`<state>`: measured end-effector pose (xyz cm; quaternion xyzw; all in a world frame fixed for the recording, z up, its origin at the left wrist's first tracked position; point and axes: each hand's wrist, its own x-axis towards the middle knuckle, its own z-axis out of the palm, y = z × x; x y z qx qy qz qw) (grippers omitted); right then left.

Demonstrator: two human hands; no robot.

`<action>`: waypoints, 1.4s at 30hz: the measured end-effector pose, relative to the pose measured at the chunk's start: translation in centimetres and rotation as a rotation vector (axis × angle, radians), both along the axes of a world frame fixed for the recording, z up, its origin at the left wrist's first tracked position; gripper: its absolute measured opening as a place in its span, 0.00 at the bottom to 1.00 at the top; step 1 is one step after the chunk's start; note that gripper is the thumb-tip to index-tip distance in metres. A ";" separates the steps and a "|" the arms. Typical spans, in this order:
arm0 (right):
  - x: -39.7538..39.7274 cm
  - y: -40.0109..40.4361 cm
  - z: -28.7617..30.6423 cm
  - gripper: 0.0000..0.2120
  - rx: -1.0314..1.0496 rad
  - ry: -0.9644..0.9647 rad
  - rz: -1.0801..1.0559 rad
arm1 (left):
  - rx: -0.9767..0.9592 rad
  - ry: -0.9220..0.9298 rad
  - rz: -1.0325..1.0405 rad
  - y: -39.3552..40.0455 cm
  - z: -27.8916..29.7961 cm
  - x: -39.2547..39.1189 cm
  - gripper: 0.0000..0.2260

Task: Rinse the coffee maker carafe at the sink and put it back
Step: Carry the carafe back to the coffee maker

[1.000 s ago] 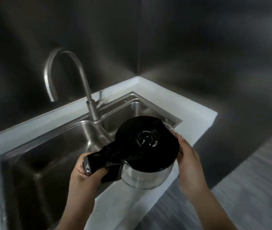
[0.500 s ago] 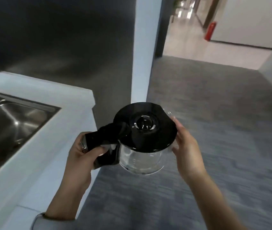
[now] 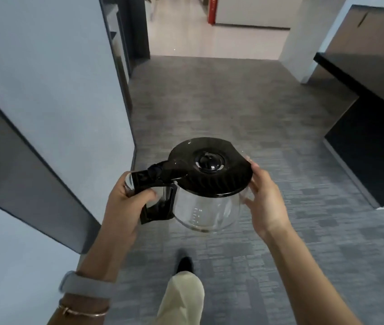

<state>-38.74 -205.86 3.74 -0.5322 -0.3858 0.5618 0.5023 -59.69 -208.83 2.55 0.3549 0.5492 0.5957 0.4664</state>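
Observation:
I carry a glass coffee carafe (image 3: 206, 213) with a black lid (image 3: 209, 168) and a black handle, upright at chest height over the grey carpet. My left hand (image 3: 125, 202) is closed around the handle on the carafe's left side. My right hand (image 3: 264, 202) rests against the glass and lid rim on the right side, fingers spread and steadying it. The glass body looks empty. The sink is out of view.
A pale wall (image 3: 45, 90) and a dark panel stand close on my left. A dark counter (image 3: 362, 85) juts in at the right. Grey carpet (image 3: 233, 109) runs ahead to a bright corridor with a red object (image 3: 212, 10). My leg and shoe (image 3: 184, 266) step forward below.
I have turned right, away from the sink and white counter, which have left view. The carafe stays in both hands, and I now face the open carpeted floor.

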 end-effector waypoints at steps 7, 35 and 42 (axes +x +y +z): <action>2.6 15.2 0.4 0.18 0.007 -0.007 -0.084 | -0.010 0.017 -0.081 17.0 -0.1 1.5 0.12; 4.8 88.8 4.9 0.13 0.104 0.047 0.196 | 0.081 -0.132 0.154 86.6 4.8 5.1 0.20; 2.1 107.7 2.8 0.13 0.111 -0.014 0.192 | 0.058 -0.122 0.194 105.2 3.4 2.6 0.17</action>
